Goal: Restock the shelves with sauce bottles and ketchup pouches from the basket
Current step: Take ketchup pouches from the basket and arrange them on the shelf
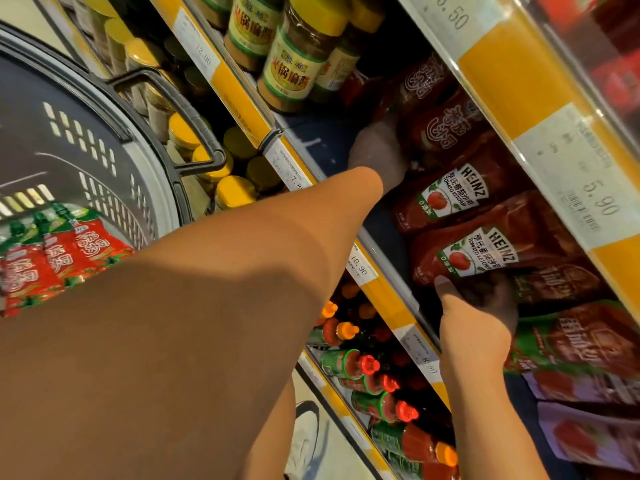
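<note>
Both my arms reach into a dim shelf [391, 237] of red ketchup pouches. My right hand [479, 301] grips the lower end of a Heinz ketchup pouch [485, 251], thumb on its front and fingers curled under it. A second Heinz pouch [450, 195] lies just beyond it. My left hand [375, 150] is deeper in, in shadow, against the dark red pouches [440, 133]; its fingers are hidden. The grey basket [104, 140] at the left holds several bright red ketchup pouches [59, 254].
Yellow-lidded jars [294, 60] fill the shelf section at the far end. Red sauce bottles [377, 379] with red and orange caps stand on the shelf below. Yellow price strips [561, 161] run along the shelf edges. More pouches [585, 344] lie beside my right hand.
</note>
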Demonstrator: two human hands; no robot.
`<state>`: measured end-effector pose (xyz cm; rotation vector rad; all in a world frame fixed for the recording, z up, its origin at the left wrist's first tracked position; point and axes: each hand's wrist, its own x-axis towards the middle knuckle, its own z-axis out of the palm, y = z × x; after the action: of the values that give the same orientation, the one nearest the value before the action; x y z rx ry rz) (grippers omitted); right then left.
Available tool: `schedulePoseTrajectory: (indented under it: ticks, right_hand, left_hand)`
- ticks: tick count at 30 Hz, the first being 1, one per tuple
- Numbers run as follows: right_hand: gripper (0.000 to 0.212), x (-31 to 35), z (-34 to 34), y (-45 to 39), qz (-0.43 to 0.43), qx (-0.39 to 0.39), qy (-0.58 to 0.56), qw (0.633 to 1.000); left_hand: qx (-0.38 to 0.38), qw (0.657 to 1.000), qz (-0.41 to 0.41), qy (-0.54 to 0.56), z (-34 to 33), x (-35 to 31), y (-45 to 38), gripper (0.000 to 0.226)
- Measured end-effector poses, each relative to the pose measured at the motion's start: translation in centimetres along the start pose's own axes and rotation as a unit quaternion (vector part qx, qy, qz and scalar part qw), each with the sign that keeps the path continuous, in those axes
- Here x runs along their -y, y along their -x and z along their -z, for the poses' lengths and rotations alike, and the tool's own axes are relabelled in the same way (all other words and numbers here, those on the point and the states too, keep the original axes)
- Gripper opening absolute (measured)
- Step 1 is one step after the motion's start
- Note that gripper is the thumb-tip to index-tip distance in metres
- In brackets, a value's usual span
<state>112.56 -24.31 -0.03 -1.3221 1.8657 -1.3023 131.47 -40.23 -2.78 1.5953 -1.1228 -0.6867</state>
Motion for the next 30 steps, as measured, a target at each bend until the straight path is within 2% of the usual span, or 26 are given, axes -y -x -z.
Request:
schedulePoseTrajectory:
  ticks: [5,8,11,14,18,22,26,30]
  right_hand:
    - [0.042,0.5,1.2,1.5,0.0,-0.016,-0.039,0.999]
    - [0.04,1.3,1.7,3.0,-0.013,-0.053,-0.014,0.998]
    - [0.028,1.9,2.3,4.6,-0.046,-0.074,-0.005,0.996]
    - [0.023,3.0,2.5,6.2,-0.049,-0.024,-0.01,0.998]
    - [0.022,4.8,1.7,8.3,0.022,0.078,-0.006,0.997]
    - [0.023,6.1,0.3,9.9,0.084,0.137,0.011,0.987]
    - [0.024,7.7,-1.2,11.8,0.145,0.204,0.047,0.967]
    - [0.026,10.5,-3.6,14.6,0.181,0.253,0.092,0.946]
  left_hand:
    - [0.064,0.998,0.015,-0.009,2.6,-0.4,0.6,0.064]
    - [0.093,0.994,0.026,-0.053,4.3,-1.1,1.3,0.059]
    - [0.096,0.993,0.05,-0.057,6.8,-1.6,2.8,0.049]
    - [0.08,0.996,0.042,-0.018,9.8,-1.9,5.1,0.036]
    - [0.071,0.997,-0.007,0.028,15.6,-2.8,8.9,0.011]
    - [0.061,0.996,-0.036,0.045,23.1,-0.4,15.4,0.008]
    - [0.046,0.999,0.018,0.018,31.9,6.0,21.8,0.009]
    - [0.022,0.993,0.091,-0.078,40.1,11.9,26.0,0.013]
